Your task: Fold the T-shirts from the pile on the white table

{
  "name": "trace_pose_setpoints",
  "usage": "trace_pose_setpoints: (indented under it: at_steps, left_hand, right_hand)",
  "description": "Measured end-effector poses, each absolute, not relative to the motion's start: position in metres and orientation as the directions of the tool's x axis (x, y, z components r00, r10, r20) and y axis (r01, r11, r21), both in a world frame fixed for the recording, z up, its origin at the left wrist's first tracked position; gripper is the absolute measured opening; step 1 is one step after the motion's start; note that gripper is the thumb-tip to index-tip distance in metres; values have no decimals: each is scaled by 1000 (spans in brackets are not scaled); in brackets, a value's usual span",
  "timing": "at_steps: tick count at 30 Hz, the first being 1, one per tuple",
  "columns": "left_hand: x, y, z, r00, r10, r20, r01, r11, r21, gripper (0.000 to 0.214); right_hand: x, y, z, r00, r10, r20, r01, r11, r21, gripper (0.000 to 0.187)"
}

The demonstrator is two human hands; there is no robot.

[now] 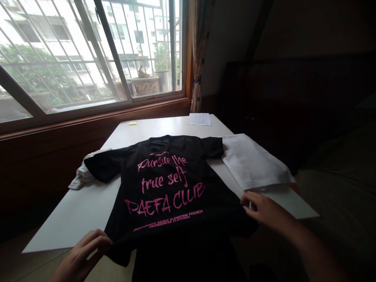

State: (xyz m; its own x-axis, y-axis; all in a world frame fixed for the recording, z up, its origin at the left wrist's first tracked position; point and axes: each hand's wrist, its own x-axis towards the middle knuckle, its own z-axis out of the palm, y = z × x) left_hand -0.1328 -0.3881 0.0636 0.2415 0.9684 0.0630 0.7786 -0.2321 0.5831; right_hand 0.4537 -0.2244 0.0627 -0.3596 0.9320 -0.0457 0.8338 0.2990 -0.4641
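Note:
A black T-shirt (164,199) with pink lettering lies face up, spread across a white table (64,219). Its collar points toward the window and its lower hem hangs over the near edge. At the lower left, my left hand (88,248) pinches the shirt's side edge near the hem. My right hand (257,205) grips the opposite side edge between thumb and fingers. The right sleeve end touches a folded white cloth (255,164). Beneath the left sleeve is a bunched white cloth (84,174), partly hidden.
Printed papers (199,119) lie at the table's far edge, with a yellow slip (132,123) to their left. Beyond the table is a barred window (141,51) with a tied curtain (199,66) beside it. The right side of the room is dark.

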Motion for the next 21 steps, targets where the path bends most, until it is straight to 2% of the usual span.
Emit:
trace_pose_setpoints:
  at_steps: [3,6,9,13,16,18,21]
  left_hand:
    - [-136,-392,61,179,982,56,787,-177,591,30]
    - [-141,-398,57,-12,994,110,822,-52,568,40]
    - [-145,-402,51,-198,959,202,866,75,494,53]
    - [-144,-398,35,-179,951,252,922,72,381,59]
    - [-136,-390,24,-150,956,253,934,52,354,57]
    - [-128,-387,22,-159,954,252,920,51,389,57]
    - [-121,-385,31,-268,947,179,830,133,542,54]
  right_hand:
    - [452,-226,60,-366,931,1,825,324,-463,10]
    - [447,-227,56,-369,925,84,820,367,-438,12]
    - [440,-228,47,-327,935,137,823,353,-446,17]
    - [434,-228,33,-220,968,119,822,250,-511,37]
    - [433,-227,32,-187,982,24,812,168,-559,37]
    - [434,-226,35,-140,990,-1,783,110,-612,34]
    - [438,-226,38,-34,998,62,677,68,-733,36]
